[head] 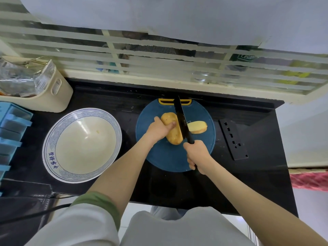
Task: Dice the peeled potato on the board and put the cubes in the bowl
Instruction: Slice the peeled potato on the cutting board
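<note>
A peeled yellow potato [173, 132] lies on the round blue cutting board [165, 157]. My left hand [158, 129] presses on the potato's left side, thumb on top. My right hand [197, 155] grips the handle of a black knife [180, 116], whose blade runs lengthwise along the potato's right edge. A cut-off potato slab [197, 127] lies flat on the board just right of the blade. The large white bowl [51, 139] with a blue wave rim stands left of the board, holding one tiny scrap.
A black knife sheath [233, 139] lies right of the board on the black counter [248, 183]. A beige basket [53, 96] with foil packets stands at the back left, a blue rack [10, 132] at the left edge. A striped window runs behind.
</note>
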